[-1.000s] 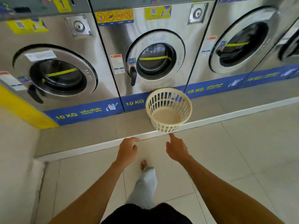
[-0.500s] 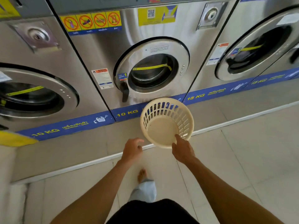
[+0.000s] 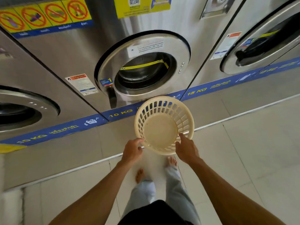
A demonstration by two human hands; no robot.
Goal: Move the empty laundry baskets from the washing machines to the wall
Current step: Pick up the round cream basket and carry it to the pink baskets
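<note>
A round cream plastic laundry basket (image 3: 162,127) with slotted sides is empty and tilted toward me, in front of the middle washing machine (image 3: 146,70). My left hand (image 3: 132,151) grips its near-left rim. The near-right rim is held by my right hand (image 3: 186,149), fingers over the edge. Both forearms reach forward from the bottom of the view.
Steel front-loading washers fill the upper view: one at left (image 3: 24,111), one at right (image 3: 259,46). They stand on a raised grey step (image 3: 81,153) with a white edge. My bare feet (image 3: 140,175) stand on pale floor tiles close to the step.
I have stepped closer to the machines. My right hand reached the basket rim first, then my left hand closed on the other side; the basket now tilts toward me.
</note>
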